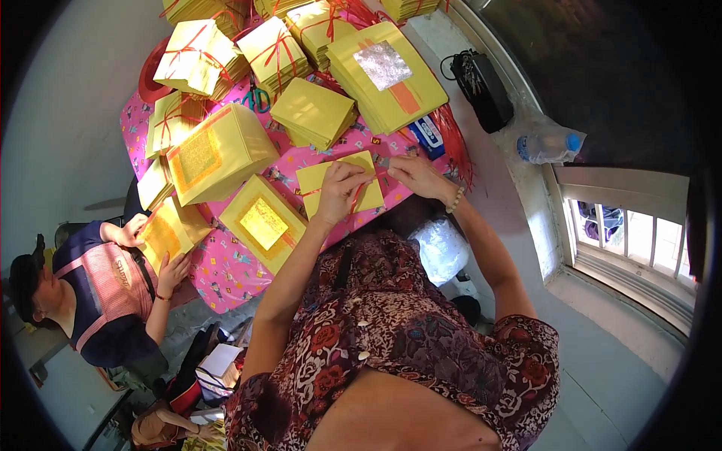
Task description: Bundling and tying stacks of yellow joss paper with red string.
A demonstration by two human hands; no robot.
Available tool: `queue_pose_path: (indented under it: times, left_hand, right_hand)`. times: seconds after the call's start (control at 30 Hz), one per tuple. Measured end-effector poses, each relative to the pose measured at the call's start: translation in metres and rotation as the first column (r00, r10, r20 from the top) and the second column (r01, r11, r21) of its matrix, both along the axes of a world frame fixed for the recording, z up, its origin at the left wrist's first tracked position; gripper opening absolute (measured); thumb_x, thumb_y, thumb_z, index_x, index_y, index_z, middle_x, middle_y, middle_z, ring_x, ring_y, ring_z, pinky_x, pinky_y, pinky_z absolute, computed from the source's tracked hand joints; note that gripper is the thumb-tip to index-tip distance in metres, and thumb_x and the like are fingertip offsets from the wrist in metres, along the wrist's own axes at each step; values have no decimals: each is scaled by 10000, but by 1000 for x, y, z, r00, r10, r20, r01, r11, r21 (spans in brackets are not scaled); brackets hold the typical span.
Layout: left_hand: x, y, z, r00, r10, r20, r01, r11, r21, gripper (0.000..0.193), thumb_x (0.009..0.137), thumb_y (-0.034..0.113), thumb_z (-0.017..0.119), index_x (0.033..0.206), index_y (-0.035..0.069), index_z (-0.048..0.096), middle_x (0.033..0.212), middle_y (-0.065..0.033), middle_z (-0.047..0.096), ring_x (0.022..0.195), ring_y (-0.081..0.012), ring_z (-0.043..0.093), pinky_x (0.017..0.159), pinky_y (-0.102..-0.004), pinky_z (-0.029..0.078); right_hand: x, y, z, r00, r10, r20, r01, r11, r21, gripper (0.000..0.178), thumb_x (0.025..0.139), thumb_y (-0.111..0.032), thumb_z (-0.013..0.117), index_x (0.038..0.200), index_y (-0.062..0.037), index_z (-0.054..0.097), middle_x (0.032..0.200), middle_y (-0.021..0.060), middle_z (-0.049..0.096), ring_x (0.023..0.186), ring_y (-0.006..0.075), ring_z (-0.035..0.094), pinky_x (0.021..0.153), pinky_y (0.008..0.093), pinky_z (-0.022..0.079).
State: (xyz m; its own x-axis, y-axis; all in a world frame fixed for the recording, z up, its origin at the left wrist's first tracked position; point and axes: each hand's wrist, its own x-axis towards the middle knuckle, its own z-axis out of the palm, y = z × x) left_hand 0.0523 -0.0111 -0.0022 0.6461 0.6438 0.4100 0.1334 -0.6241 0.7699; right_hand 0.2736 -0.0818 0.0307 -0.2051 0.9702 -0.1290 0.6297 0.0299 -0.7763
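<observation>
One small yellow paper stack (370,200) at the near edge of the pink-covered counter (222,278), red ribbon (356,198) across it. Left hand (341,191) over the stack, thumb and fingertips pinching the ribbon. Right hand (420,176) just off the stack's right side, fingers curled; can't tell if it grips ribbon. Stack with gold square (263,223) to the left, plain stack (313,113) behind, silver-square stack (387,75) behind right. Blue packet (427,135) beyond right hand. Co-worker (113,274) at far left, both hands on yellow paper (167,231).
</observation>
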Motion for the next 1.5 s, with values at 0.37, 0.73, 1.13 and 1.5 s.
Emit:
queue_pose_path:
  times: [0.37, 0.73, 1.13, 1.5]
  left_hand:
    - [-22, -7, -2, 985, 126, -119, -146, 973, -180, 145, 804, 47, 660, 931, 103, 702, 902, -68, 645, 891, -249, 570, 872, -395, 370]
    - [-8, 4, -12, 992, -102, 73, 125, 823, -554, 133, 917, 72, 565, 1002, 11, 648, 925, -74, 662, 900, -163, 619, 940, -335, 440]
    - [3, 13, -6, 988, -149, -47, 104, 851, -515, 176, 925, 22, 475, 974, -35, 634, 727, -58, 618, 699, -110, 581, 667, -253, 461]
    - [25, 19, 5, 979, -79, -186, -2, 917, -398, 87, 857, 103, 597, 866, 31, 644, 643, -118, 624, 565, -254, 621, 552, -335, 481]
  right_hand:
    - [-6, -11, -57, 967, -244, -78, 229, 960, -161, 216, 937, -221, 504, 856, -22, 521, 736, 112, 558, 684, 259, 546, 648, 362, 433]
    - [-8, -14, -78, 899, -325, -294, 277, 941, -192, 167, 930, -139, 508, 827, -8, 526, 690, 31, 531, 665, 130, 511, 634, 281, 425]
    - [-7, -20, -90, 860, -384, -338, 327, 921, -213, 161, 929, -139, 528, 836, -7, 534, 706, 22, 546, 679, 107, 505, 648, 278, 435]
    - [-29, -28, -17, 969, -249, -4, 233, 901, 367, 110, 864, -78, 610, 964, -32, 602, 919, 110, 616, 787, 291, 613, 669, 351, 485]
